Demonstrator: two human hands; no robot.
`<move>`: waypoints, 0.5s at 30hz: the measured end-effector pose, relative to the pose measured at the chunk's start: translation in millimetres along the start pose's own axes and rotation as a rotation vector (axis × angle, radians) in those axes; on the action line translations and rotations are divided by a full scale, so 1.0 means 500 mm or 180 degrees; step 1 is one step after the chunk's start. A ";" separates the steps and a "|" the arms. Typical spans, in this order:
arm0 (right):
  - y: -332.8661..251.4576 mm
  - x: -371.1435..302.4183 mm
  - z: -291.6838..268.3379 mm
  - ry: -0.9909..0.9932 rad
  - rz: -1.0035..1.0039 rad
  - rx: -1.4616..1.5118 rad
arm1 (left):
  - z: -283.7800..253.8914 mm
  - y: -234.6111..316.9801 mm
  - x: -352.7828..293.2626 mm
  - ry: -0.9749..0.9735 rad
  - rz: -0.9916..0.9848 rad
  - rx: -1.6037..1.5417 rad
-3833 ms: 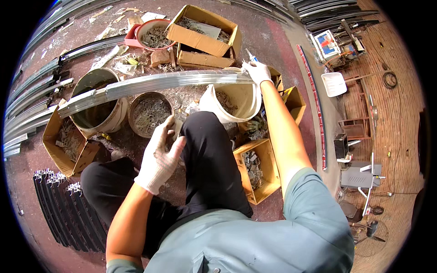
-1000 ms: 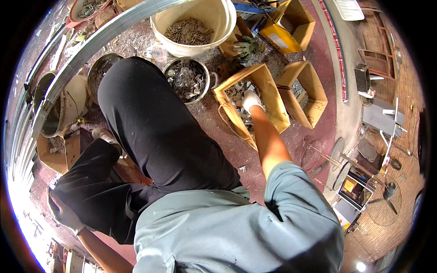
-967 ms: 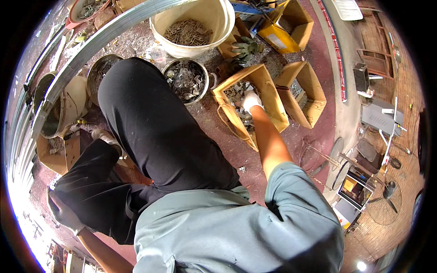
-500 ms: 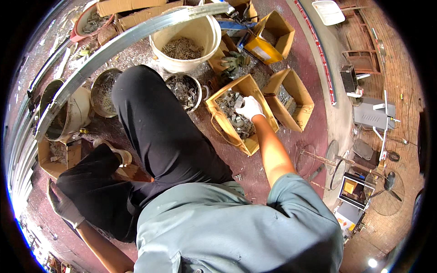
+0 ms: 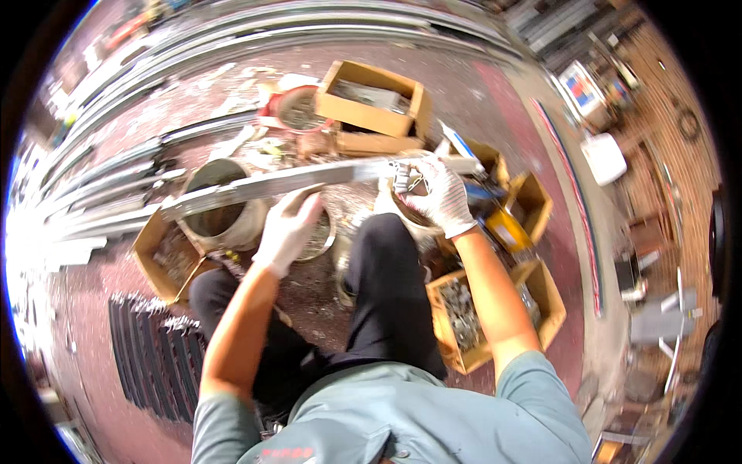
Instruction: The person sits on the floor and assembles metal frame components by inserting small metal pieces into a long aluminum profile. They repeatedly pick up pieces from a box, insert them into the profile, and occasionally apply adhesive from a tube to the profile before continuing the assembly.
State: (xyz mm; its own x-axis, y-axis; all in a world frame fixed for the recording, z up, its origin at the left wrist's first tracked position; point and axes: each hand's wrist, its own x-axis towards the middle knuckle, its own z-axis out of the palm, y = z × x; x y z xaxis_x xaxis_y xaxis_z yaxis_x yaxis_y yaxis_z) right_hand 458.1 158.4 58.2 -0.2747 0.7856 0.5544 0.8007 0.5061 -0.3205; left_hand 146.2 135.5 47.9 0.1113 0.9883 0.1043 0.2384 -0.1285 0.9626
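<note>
A long silvery metal bar runs across in front of me, above my knees. My right hand, in a white knit glove, is closed at the bar's right part on a small shiny metal bracket; whether it is one piece or several is blurred. My left hand, also gloved, is just on the near side of the bar, fingers stretched toward it and apart from the thumb. I cannot tell whether those fingers touch the bar.
A cardboard box of metal pieces stands by my right knee, another box beside it. Left are a bucket, a box and stacked dark strips. Farther off lie a red-rimmed basin, a cardboard box and long metal profiles.
My right hand has left the box of metal pieces and come to the bar with a bracket. The left hand has risen from beside my left leg to the bar. The view has shifted.
</note>
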 end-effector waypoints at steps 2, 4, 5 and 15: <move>-0.101 0.093 0.055 -0.0381 -0.0287 0.0121 | -0.010 -0.011 0.036 0.0042 -0.0204 -0.0121; -0.180 0.161 0.143 -0.0514 -0.0868 0.0142 | -0.038 -0.104 0.078 -0.0056 -0.0781 -0.0979; -0.212 0.179 0.182 -0.0560 -0.1217 0.0007 | -0.055 -0.122 0.088 0.0040 -0.1063 -0.1362; -0.326 0.277 0.364 -0.0676 -0.0724 0.0726 | -0.197 -0.182 0.096 0.0594 -0.1623 -0.3971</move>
State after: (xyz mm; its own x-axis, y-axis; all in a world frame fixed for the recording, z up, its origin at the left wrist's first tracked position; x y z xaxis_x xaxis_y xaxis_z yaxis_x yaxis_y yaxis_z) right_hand 192.5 249.2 47.4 -0.5549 0.6883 0.4673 0.5742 0.7233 -0.3836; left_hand 34.8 202.9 -10.1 0.1192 0.9123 -0.3918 -0.8213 0.3124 0.4774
